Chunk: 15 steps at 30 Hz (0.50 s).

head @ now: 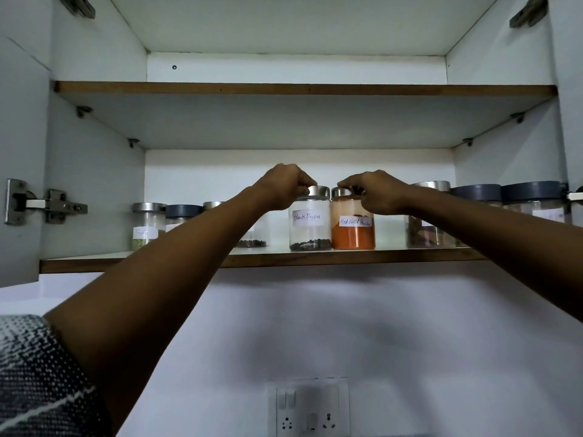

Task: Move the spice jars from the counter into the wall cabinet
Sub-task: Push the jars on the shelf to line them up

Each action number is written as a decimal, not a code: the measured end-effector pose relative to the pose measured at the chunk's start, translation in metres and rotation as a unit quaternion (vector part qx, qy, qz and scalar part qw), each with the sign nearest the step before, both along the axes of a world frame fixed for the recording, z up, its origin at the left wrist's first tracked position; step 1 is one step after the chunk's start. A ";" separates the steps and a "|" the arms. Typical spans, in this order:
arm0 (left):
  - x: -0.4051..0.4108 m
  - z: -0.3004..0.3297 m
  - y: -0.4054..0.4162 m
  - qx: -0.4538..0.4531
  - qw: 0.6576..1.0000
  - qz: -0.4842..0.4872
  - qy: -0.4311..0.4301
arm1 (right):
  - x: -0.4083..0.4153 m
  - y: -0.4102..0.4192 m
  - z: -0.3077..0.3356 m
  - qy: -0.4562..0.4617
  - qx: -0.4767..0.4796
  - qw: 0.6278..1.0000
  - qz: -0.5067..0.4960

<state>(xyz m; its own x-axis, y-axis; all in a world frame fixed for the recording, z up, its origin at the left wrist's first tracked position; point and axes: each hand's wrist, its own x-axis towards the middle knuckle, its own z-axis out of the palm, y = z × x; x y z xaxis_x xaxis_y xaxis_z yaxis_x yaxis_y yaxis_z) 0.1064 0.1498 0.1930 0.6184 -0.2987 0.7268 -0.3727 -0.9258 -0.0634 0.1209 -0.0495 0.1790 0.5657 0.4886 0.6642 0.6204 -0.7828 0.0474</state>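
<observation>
Left forearm (176,247) hides most of two jars behind it, left of the Black Pepper jar (309,220). Far-left jar label (144,232) too blurry to read. Rightmost dark-lidded jar (533,200) partly hidden by the door edge. Socket plate (310,408) cut off at bottom edge.

Clear Black Pepper jar (309,222) with steel lid, few peppercorns at bottom, upright on wall cabinet (94,171) lower shelf, touching Red Chilli Powder jar (353,227), half full of orange powder, upright

Home kitchen: wall cabinet (94,184), spice jars (309,222).
</observation>
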 end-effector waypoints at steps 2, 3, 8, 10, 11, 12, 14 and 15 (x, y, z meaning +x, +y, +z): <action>0.010 0.000 0.007 0.007 1.000 0.007 -0.003 | 0.010 0.008 -0.001 0.003 0.001 1.000 0.005; 0.014 -0.001 0.011 0.008 1.000 0.009 -0.007 | 0.015 0.012 -0.001 0.005 0.002 1.000 0.007; 0.045 -0.003 0.033 0.036 0.999 0.031 0.002 | 0.045 0.033 -0.001 0.003 -0.010 1.000 0.005; 0.054 -0.002 0.040 0.047 0.998 0.046 0.010 | 0.057 0.041 -0.002 0.002 -0.012 1.000 0.002; 0.058 -0.001 0.044 0.052 0.997 0.051 0.017 | 0.063 0.045 -0.003 0.002 -0.014 1.000 0.001; 0.063 -0.001 0.046 0.055 0.997 0.055 0.026 | 0.068 0.049 -0.003 0.003 -0.016 1.000 0.001; 0.072 -0.002 0.050 0.053 0.996 0.064 0.044 | 0.080 0.056 -0.003 0.006 -0.021 1.000 -0.001; 0.077 -0.003 0.052 0.049 0.995 0.069 0.048 | 0.086 0.060 -0.003 0.008 -0.023 1.000 -0.002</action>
<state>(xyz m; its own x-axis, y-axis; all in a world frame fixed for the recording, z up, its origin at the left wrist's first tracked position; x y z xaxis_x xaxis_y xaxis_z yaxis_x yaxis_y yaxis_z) 0.1834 0.2021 0.1905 0.7245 -0.2723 0.6333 -0.2506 -0.9599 -0.1260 0.2065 0.0102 0.1761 0.5784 0.5151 0.6326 0.6175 -0.7832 0.0731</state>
